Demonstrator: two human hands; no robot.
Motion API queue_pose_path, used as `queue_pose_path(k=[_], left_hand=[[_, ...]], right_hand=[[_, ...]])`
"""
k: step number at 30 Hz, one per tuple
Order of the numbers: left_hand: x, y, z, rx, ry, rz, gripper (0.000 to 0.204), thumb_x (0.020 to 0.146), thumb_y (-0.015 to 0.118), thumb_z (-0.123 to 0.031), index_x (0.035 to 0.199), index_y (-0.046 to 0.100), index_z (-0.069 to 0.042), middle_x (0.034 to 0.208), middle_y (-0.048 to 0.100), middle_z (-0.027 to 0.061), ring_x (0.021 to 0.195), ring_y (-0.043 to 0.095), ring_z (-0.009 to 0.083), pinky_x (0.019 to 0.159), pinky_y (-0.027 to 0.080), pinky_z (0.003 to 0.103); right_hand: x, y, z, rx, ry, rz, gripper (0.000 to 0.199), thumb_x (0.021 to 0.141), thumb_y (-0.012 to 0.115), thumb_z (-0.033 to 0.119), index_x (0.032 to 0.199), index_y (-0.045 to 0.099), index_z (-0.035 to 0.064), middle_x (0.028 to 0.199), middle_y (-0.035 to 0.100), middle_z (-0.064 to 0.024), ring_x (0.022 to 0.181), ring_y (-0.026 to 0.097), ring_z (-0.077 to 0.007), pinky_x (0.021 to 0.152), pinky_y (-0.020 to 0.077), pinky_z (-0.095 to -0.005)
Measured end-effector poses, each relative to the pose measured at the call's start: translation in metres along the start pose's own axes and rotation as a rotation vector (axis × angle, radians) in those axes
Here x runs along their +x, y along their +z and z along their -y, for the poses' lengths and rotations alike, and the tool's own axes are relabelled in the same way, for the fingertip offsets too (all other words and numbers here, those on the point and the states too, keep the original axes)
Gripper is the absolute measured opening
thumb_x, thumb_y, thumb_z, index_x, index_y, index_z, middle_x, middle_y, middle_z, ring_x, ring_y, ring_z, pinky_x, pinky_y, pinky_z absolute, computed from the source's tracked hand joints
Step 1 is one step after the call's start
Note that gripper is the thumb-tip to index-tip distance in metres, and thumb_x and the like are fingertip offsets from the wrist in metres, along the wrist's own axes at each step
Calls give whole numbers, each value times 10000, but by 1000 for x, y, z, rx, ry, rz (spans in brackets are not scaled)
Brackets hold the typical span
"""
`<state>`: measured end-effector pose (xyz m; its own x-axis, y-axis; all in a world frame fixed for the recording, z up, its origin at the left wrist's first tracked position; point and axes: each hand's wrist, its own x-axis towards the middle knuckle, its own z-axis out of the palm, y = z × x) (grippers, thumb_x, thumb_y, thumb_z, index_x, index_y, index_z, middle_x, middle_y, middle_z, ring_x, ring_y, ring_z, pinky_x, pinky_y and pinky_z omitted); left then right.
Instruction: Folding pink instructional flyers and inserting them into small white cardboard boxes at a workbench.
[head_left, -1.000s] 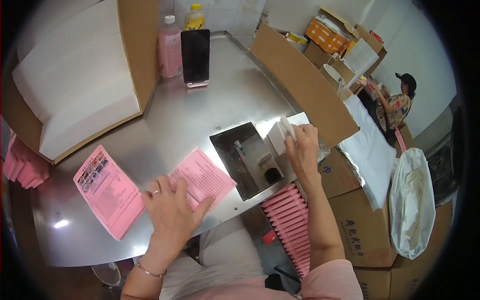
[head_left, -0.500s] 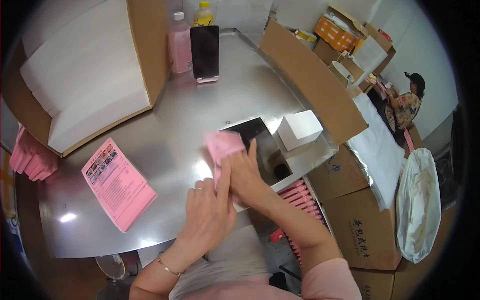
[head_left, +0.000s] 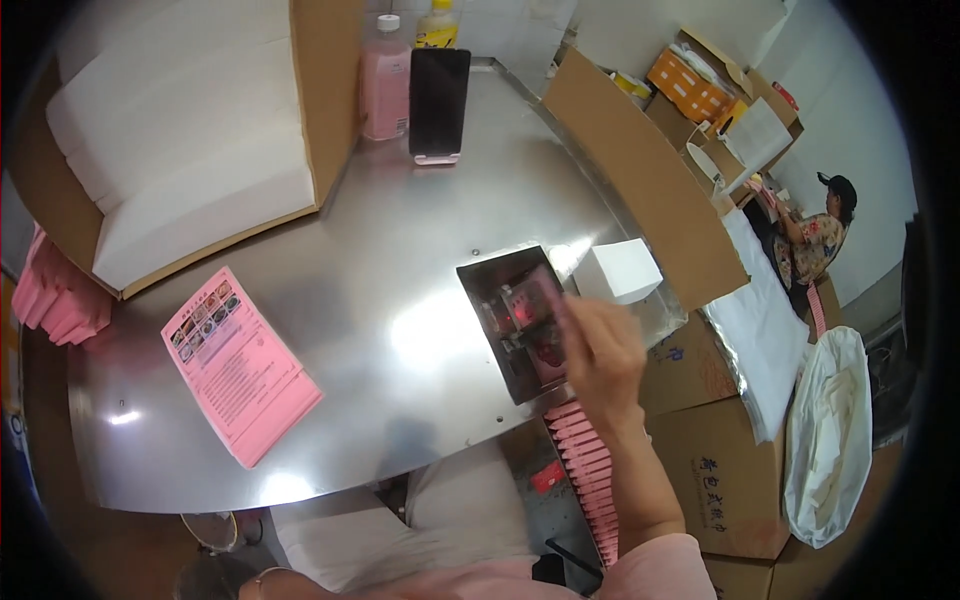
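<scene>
My right hand is above the right edge of a black-rimmed rectangular opening in the steel table. Its fingers point toward the opening but are smeared by motion, so their grip is unclear. Inside the opening, a pink piece lies under a red glow among metal parts. Below the table, a long row of pink packets lines a channel beneath my right forearm. My left hand is out of view; only a bit of braceleted arm shows at the lower edge. A stack of printed pink sheets lies left of the opening.
A cardboard box of white paper stacks stands at left, beside pink bundles. Behind are a phone on a stand and bottles. A white box sits near cartons. A person sits far right.
My hands have parted. The right moved rightward to the opening; the left withdrew below the frame. The pink piece between them is gone from there, and a pink piece shows in the opening.
</scene>
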<state>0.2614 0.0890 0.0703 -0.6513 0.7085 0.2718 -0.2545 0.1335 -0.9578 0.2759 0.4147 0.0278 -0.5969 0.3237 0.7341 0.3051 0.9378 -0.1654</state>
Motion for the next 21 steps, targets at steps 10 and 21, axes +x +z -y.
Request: queue_pose_path(k=[10, 21], left_hand=[[134, 136, -117, -1739, -223, 32, 206, 898, 576, -8, 1102, 569, -39, 1046, 565, 129, 1067, 516, 345, 1047, 312, 480], [141, -5, -114, -2214, 275, -226, 135, 861, 629, -37, 992, 596, -39, 998, 554, 168, 1018, 533, 367, 855, 430, 463]], right_hand=[[3, 14, -78, -373, 183, 30, 203, 919, 646, 201, 940, 738, 21, 882, 604, -122, 884, 570, -299, 786, 440, -437], [2, 4, -90, -218, 224, 18, 189, 910, 630, 103, 1045, 723, 9, 980, 641, -181, 945, 592, -327, 858, 474, -440]])
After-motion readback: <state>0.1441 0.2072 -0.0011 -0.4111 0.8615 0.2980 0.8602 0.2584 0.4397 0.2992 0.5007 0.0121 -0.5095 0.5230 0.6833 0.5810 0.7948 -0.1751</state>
